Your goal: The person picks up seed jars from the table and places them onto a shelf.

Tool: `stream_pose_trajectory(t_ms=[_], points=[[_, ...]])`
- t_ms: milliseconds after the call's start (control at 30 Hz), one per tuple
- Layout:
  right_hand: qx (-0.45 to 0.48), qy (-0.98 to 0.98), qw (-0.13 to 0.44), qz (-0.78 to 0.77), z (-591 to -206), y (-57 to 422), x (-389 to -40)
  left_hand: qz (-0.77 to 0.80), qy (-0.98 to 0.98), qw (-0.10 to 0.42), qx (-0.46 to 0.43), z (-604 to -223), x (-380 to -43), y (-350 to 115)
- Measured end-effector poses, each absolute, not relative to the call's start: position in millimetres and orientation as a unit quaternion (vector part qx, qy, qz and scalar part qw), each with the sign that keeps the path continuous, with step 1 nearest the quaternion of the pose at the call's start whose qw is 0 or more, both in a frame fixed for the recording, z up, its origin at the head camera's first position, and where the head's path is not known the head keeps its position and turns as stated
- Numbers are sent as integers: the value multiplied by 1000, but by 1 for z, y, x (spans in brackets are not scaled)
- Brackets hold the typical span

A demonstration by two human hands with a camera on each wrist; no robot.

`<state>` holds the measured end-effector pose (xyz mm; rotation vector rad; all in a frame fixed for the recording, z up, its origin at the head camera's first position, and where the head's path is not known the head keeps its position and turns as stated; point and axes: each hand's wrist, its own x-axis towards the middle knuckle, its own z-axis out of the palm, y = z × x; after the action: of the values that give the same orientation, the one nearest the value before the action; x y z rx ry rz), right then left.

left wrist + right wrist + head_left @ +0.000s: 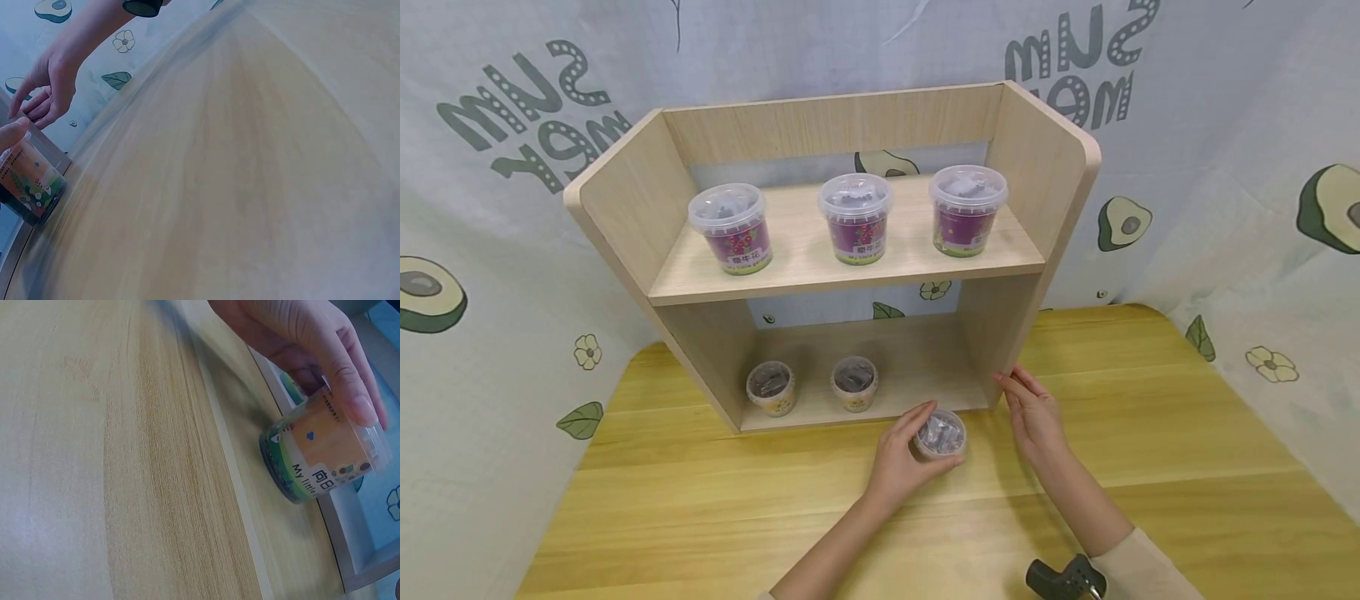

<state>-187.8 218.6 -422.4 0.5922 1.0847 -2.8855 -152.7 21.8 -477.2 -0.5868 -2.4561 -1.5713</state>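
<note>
My left hand holds a small clear-lidded plastic tub just in front of the wooden shelf's lower board. Thumb and fingers lie on opposite sides of it. In the right wrist view, this tub has an orange, white and green label and dark contents at its bottom. To its right, my right hand grips the lower front edge of the shelf's right side panel. In the left wrist view the right hand appears beyond the tub, its fingers bent at the panel.
Two similar tubs stand on the lower board, one at the left and one near the middle. Three larger purple-labelled tubs line the upper board. A patterned cloth hangs behind the wooden table. A black device sits at my right forearm.
</note>
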Motion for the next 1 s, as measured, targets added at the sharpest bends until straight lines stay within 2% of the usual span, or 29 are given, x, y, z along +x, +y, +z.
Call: stream_pose_trajectory(t_ms=[567,1000], points=[[194,350,5,-917,-423,219,-188,-536,-820,83,-181,-478,-152,23],[173,349,-11,-921,-424,219,-187,-558,-810,74,-161,-455,-150,21]])
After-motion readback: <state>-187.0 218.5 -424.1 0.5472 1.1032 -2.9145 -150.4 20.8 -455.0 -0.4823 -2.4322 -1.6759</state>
